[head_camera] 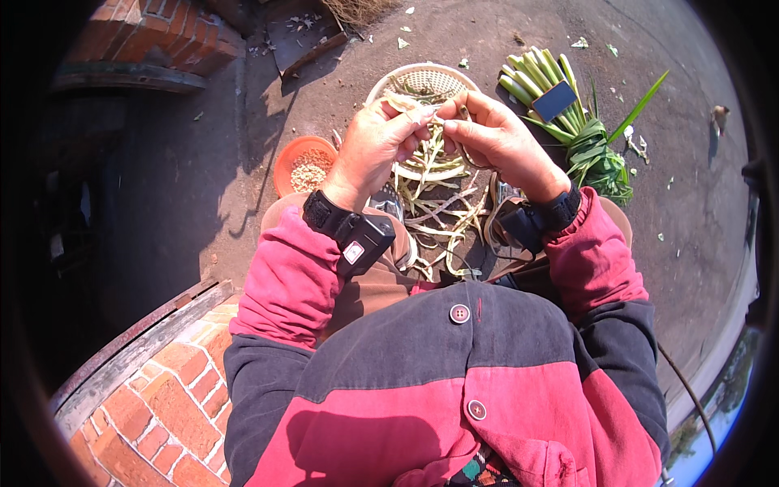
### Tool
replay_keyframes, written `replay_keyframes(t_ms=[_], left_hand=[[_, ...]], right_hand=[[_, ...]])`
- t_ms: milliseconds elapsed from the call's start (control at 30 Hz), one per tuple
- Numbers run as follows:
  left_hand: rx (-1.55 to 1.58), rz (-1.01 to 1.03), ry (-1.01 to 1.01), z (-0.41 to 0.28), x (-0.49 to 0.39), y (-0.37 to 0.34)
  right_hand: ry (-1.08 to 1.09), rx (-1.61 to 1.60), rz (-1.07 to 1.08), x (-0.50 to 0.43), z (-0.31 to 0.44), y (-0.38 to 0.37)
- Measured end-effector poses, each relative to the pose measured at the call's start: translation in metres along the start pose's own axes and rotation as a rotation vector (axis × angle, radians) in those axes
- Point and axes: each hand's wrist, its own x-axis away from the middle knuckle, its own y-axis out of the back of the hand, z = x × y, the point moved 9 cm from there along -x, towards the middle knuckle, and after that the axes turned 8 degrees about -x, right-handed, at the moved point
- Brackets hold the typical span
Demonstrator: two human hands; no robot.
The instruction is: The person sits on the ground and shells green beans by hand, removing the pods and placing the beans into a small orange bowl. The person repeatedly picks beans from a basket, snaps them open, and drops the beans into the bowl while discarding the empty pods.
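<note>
Above a round plastic basket [378, 85], my two hands meet fingertip to fingertip. My left hand [384, 131] pinches a pale, dry-looking bean pod [401, 102]. Between thumb and fingers, my right hand [490, 131] holds a thin dark strip, perhaps a pod; its far end is hidden by the palm. The basket holds long bean pods, partly covered by my hands. Pale and pinkish pods [441, 210] lie loose on the ground between my shoes. At the left, an orange plastic bowl [285, 167] contains small light-coloured beans or seeds.
A bundle of leafy green stalks [578, 122] lies at the right with a dark flat rectangular object [554, 101] on it. A rusty metal tray [310, 52] is at the upper left. Brickwork [176, 389] borders the lower left. Leaf scraps dot the ground.
</note>
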Motion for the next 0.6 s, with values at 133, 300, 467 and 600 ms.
replay_keyframes(t_ms=[133,300,467,600], left_hand=[[-0.035,0.012,-0.019,0.001,0.0,-0.004],[0.007,0.046,0.051,0.01,-0.002,-0.008],[0.04,-0.025,0.06,0.013,-0.002,0.0],[0.115,-0.005,0.085,0.017,-0.003,-0.001]], right_hand=[[0.047,0.055,-0.039,-0.002,-0.002,0.005],[0.142,0.143,-0.091,-0.007,-0.005,0.012],[0.16,0.313,-0.089,-0.008,-0.005,0.013],[0.268,0.451,-0.103,-0.005,0.005,0.004]])
